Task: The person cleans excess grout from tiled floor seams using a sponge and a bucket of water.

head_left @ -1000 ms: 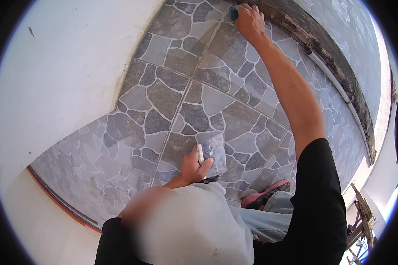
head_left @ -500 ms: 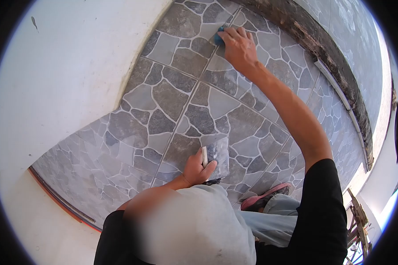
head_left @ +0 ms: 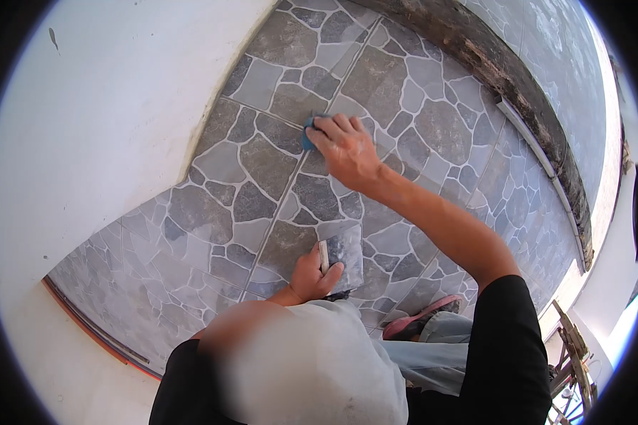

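My right hand (head_left: 351, 152) is closed on a small blue sponge (head_left: 308, 136), pressing it along a straight joint between stone-patterned tiles (head_left: 271, 152). It could also be a folded cloth; the fingers cover most of it. Close to my body, my left hand (head_left: 313, 278) grips a wide, flat scraper (head_left: 347, 253) by its pale edge or handle. Whitish-grey smears coat the scraper's blade, which is held over the tiles. Lighter lines run between the printed stone shapes.
A white wall (head_left: 127, 92) borders the tiles on the left. Along the far right runs a dark, rough beam (head_left: 503, 64) with a pale strip (head_left: 539, 142) beside it. My pink-edged shoe (head_left: 422, 317) is at lower right, near broken wood pieces (head_left: 573, 347).
My right hand has drawn the blue sponge down along the tile joint, nearer to my body. My left hand stays almost in place with the scraper.
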`<state>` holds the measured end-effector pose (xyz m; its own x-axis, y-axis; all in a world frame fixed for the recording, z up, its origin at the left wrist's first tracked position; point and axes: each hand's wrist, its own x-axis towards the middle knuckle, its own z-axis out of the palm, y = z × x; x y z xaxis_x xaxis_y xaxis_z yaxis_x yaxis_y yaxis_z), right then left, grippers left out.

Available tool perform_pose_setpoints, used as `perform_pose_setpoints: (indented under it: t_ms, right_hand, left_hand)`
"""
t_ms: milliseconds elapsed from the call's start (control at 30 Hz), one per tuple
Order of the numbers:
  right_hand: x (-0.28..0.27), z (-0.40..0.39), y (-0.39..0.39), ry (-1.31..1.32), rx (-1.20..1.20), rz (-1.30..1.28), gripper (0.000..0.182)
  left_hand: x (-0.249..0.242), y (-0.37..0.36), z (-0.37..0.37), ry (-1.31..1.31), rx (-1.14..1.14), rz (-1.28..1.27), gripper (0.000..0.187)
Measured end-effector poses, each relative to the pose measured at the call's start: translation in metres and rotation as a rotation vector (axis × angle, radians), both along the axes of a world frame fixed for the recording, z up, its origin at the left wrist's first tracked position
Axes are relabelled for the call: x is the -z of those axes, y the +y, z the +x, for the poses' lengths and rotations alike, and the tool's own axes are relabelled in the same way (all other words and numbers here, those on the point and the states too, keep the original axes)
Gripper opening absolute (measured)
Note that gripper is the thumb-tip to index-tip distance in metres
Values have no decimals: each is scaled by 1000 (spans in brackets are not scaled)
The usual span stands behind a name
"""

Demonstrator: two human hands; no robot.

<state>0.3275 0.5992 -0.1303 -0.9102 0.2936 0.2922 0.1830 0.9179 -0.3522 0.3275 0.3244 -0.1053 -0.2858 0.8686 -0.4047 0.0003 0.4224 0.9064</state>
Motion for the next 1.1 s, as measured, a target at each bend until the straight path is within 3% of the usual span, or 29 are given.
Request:
perform_pose_setpoints:
  t_ms: [67, 167, 233, 333, 400, 500, 600, 733, 833, 967, 1067, 1100]
  right_hand:
    - [-1, 10, -5, -53, -110, -15, 32]
    - [16, -26, 101, 80, 201, 108, 31]
    - [20, -47, 180, 11, 443, 165, 33]
    - [20, -60, 167, -76, 559, 299, 35]
    - [17, -47, 102, 37, 332, 184, 35]
    - [5, -9, 4, -10, -205, 14, 34]
    - [4, -28, 64, 14, -184, -4, 46]
    - [19, -90, 167, 106, 538, 111, 37]
    - [24, -98, 109, 143, 467, 83, 35]
    - [2, -40, -21, -47, -281, -200, 39]
    - [-2, -48, 32, 112, -131, -45, 35]
    - [4, -67, 69, 112, 49, 50, 40]
  left_hand:
    - [1, 0, 0, -27, 14, -27, 48]
    - [2, -3, -1, -13, 27, -95, 48]
    - [1, -1, -1, 12, 56, -112, 48]
    - [0, -2, -3, -38, 22, -62, 49]
    - [4, -2, -1, -14, 6, -26, 48]
    - [7, -6, 3, -43, -22, -34, 47]
    - [0, -3, -2, -25, 40, -125, 47]
    - [2, 1, 0, -23, 15, -84, 47]
    - [0, 1, -2, -46, -1, -80, 47]
    - [8, -4, 3, -23, -18, -22, 46]
    - [2, -3, 0, -11, -1, -59, 46]
    - [-1, -1, -2, -3, 21, -82, 46]
